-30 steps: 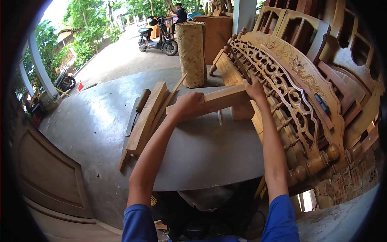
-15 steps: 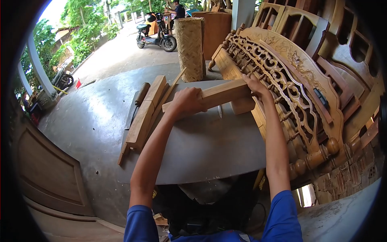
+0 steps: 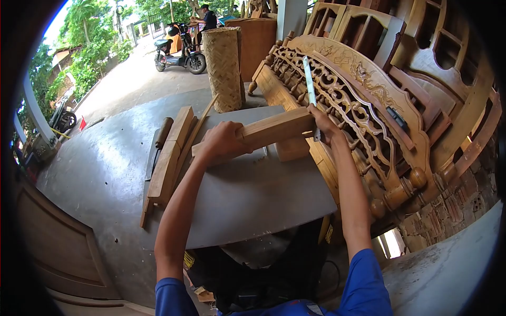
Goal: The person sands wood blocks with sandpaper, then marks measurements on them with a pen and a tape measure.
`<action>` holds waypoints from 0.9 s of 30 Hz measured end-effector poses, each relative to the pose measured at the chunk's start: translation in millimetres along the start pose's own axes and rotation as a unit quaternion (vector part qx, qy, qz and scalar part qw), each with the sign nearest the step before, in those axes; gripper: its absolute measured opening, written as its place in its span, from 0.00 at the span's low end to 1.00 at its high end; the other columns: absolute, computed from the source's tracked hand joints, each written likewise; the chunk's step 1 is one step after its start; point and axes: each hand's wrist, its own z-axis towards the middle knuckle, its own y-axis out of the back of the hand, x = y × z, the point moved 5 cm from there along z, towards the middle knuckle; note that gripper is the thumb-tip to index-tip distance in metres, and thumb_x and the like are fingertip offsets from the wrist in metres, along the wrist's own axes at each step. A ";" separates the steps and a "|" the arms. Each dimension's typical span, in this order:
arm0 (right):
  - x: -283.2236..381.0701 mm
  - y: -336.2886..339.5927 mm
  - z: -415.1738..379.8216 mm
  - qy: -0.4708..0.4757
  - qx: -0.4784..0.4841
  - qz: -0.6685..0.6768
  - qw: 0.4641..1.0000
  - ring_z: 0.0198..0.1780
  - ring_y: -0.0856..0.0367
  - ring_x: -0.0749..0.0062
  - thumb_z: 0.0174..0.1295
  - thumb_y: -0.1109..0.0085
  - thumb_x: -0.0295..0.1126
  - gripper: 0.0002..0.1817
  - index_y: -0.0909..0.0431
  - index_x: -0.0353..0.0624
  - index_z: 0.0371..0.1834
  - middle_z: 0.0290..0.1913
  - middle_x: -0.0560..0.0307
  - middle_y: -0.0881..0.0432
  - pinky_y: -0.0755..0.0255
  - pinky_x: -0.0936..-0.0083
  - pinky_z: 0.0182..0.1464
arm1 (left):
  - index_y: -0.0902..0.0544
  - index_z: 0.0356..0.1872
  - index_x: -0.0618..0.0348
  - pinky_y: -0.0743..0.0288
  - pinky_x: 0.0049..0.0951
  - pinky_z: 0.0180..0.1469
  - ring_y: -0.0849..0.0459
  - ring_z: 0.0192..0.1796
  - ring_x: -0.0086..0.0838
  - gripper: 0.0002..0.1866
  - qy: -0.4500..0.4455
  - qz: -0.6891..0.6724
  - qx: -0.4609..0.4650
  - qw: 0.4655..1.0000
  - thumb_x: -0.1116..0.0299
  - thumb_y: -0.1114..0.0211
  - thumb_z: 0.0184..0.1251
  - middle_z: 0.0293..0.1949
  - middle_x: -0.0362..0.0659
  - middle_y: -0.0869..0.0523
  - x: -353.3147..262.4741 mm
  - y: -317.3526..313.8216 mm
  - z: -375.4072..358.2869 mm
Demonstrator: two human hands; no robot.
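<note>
My left hand is closed round the left part of a squared wooden piece, which is raised and slants up to the right. At the piece's right end, my right hand pinches a metal ruler. The ruler stands up across that end, its lower tip showing below the fingers. Under the raised piece, a wooden block rests on the grey tabletop. A thin pointed object lies beside the block, partly hidden by the piece.
Wood lengths and a wooden-handled tool lie at the tabletop's left side. A woven roll stands behind. Carved furniture panels lean close on the right. Farther back are a scooter and another person.
The metal ruler has come into view, upright in my right hand at the piece's end. The camera view has shifted, so the surroundings appear farther left. My left hand keeps its grip.
</note>
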 end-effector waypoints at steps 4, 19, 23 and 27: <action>8.3 20.9 -11.1 0.157 -0.203 -0.182 0.949 0.29 0.21 0.68 0.67 0.62 0.45 0.19 0.32 0.38 0.43 0.34 0.51 0.22 0.23 0.73 0.30 | 0.18 0.35 0.61 0.28 0.37 0.41 0.18 0.37 0.41 0.26 0.000 0.000 -0.027 1.000 0.55 0.27 0.33 0.31 0.51 0.17 -6.0 -2.4 -4.3; 47.7 -61.2 -81.6 0.417 -0.370 -0.318 0.767 0.18 0.24 0.61 0.70 0.64 0.37 0.18 0.28 0.35 0.34 0.21 0.48 0.25 0.32 0.73 0.19 | 0.17 0.27 0.64 0.26 0.37 0.37 0.18 0.32 0.42 0.28 0.018 0.022 -0.021 0.999 0.47 0.26 0.32 0.26 0.52 0.18 11.3 -0.2 -0.2; 38.2 -95.5 -92.6 0.237 -0.187 -0.199 0.932 0.12 0.31 0.86 0.69 0.62 0.40 0.18 0.25 0.40 0.45 0.13 0.64 0.30 0.37 0.87 0.13 | 0.16 0.27 0.62 0.24 0.38 0.36 0.17 0.32 0.43 0.26 0.042 0.042 -0.073 0.996 0.50 0.27 0.31 0.27 0.52 0.17 10.0 -0.8 -0.2; 7.2 -141.4 -75.3 0.345 -0.176 -0.330 0.861 0.25 0.23 0.49 0.63 0.62 0.30 0.22 0.42 0.40 0.62 0.21 0.39 0.24 0.31 0.58 0.31 | 0.17 0.27 0.62 0.24 0.37 0.37 0.17 0.32 0.43 0.25 0.015 0.076 -0.088 0.993 0.51 0.26 0.30 0.27 0.52 0.17 19.7 -4.3 0.2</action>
